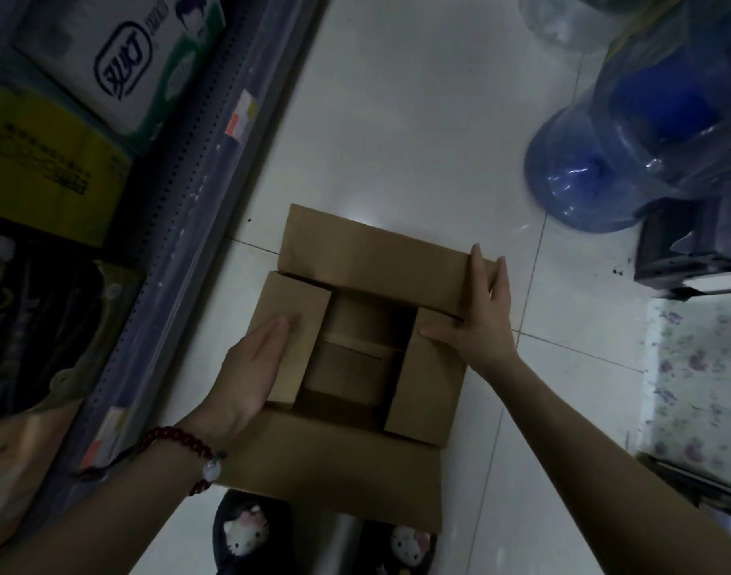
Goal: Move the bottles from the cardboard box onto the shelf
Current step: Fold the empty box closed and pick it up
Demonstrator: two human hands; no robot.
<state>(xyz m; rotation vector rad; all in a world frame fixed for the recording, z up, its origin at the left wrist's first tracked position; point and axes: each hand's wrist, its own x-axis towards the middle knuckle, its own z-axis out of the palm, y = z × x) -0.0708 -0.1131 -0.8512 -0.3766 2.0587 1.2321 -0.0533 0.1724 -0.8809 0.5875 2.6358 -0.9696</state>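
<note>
A brown cardboard box sits on the white tiled floor at the centre of the head view, its top flaps partly folded in. Through the gap I see only bare cardboard inside; no bottles show. My left hand lies flat on the left inner flap, fingers together, pressing it down. My right hand rests on the right side, fingers spread along the far flap's edge and thumb on the right inner flap. The shelf runs along the left, its perforated edge beside the box.
Packaged goods fill the shelf: a white and green pack, a yellow box, a dark pack. A blue water jug and a dark crate stand at the right. My slippers are below the box.
</note>
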